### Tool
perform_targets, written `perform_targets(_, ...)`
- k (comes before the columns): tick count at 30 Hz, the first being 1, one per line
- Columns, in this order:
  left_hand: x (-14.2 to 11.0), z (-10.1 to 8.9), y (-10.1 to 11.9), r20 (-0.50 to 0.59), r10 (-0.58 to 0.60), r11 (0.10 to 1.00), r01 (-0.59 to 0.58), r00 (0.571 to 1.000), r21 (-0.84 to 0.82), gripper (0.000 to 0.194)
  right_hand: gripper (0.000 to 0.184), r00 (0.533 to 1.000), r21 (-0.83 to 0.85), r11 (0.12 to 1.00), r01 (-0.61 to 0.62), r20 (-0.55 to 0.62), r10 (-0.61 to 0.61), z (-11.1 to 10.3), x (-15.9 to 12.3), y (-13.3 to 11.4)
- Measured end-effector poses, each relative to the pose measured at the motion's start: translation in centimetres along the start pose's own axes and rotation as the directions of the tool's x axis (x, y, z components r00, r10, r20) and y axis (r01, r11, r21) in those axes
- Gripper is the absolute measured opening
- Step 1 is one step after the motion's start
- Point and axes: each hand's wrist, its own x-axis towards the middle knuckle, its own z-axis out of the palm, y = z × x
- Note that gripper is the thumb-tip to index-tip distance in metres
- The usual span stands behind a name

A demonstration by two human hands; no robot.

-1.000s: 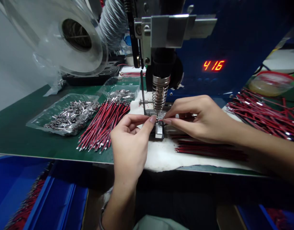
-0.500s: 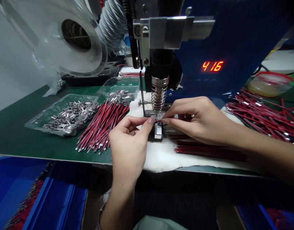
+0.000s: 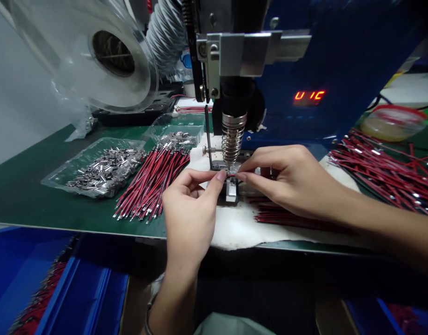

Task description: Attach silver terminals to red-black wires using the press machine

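Note:
Under the spring-wrapped soldering tip (image 3: 231, 135) of a blue machine, both my hands meet at a small metal fixture (image 3: 231, 190). Thumb and index finger of my left hand (image 3: 191, 207) are pinched together left of the tip; whatever sits between them is too small and covered to name. My right hand (image 3: 287, 179) pinches from the other side, at the end of a thin red and black wire (image 3: 231, 175) showing between the two hands' fingertips. More red and black wires (image 3: 270, 216) lie below my right hand on a white cloth (image 3: 231, 232).
Left on the green table stand a clear tray (image 3: 50, 179) of small metal cylinders (image 3: 109, 170) and a bundle of red and black wires (image 3: 151, 186). More wires (image 3: 384, 172) pile up at right. A large clear spool (image 3: 140, 88) hangs upper left. Blue bins (image 3: 81, 288) sit below the table edge.
Both hands keep the same pinch at the tip. The whole view has shifted slightly, and the red display digits look different, only partly lit now.

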Motion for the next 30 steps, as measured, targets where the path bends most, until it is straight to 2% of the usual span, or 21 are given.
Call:
perform_targets(9,0.03,-0.06,0.09,-0.011,0.009,1.0,-0.009,1.0,0.025,0.019,0.011,0.999,-0.035,0.999,0.006,-0.04,-0.008,0.2,-0.2,-0.11)
perform_targets(30,0.05,-0.23,-0.11,0.0,0.018,0.999,-0.018,1.0,0.032,0.018,0.012,0.999,-0.047,0.998,-0.039,-0.033,0.037,0.31,-0.16,-0.42)
